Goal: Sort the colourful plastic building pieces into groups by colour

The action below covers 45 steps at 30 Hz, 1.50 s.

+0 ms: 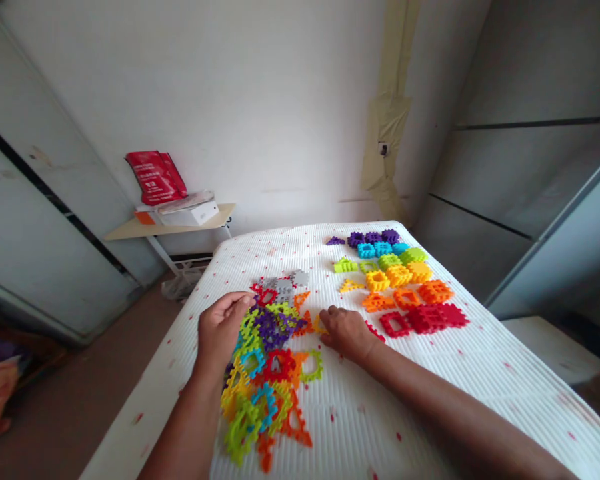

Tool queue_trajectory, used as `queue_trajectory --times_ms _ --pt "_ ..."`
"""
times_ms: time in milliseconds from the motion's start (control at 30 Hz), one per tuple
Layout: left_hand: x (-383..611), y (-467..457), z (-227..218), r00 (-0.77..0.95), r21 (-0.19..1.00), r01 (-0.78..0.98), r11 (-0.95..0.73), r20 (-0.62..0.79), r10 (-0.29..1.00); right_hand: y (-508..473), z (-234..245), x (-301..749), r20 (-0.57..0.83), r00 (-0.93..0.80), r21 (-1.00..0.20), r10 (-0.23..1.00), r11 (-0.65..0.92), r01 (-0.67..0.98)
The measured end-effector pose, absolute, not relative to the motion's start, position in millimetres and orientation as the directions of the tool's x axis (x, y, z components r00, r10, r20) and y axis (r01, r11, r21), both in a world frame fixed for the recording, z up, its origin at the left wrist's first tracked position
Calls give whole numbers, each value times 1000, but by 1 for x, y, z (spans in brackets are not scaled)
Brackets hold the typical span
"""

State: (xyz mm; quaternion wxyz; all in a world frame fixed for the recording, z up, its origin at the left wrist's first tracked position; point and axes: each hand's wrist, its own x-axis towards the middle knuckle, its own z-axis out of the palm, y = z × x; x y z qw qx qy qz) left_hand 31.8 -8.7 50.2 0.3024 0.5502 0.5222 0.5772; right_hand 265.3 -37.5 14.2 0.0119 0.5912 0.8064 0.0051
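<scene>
My left hand hovers at the near edge of a loose heap of multicoloured plastic building pieces, its curled fingers reaching the red and purple ones. Whether it grips one, I cannot tell. My right hand rests on the white ribbed mattress, its fingertips beside a small yellow piece and an orange piece. To its right, sorted pieces lie in colour groups: purple, blue, green, yellow, orange and red. Grey pieces lie at the heap's far end.
The red-flecked mattress ends in a far edge against a white wall. A red bag and a white box sit on a small shelf beyond it. Tall panelled doors stand to the right, and a brown floor lies left.
</scene>
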Motion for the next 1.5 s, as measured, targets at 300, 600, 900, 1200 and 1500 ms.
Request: queue_trajectory --times_ms 300,600,900,1200,1500 --pt "-16 8 9 -349 772 606 -194 476 807 -35 10 268 -2 -312 -59 950 312 948" --pt "-2 1 4 -232 715 638 -285 532 815 -33 6 281 117 -332 -219 936 351 910" --pt "48 -15 11 267 522 542 -659 637 723 -40 1 279 479 -309 -618 822 566 546" --pt "67 -24 10 367 735 366 -571 450 814 -50 6 263 464 -252 -755 849 528 390" --pt "68 -27 9 382 889 242 -389 281 880 -56 3 261 392 -308 -780 867 491 388"
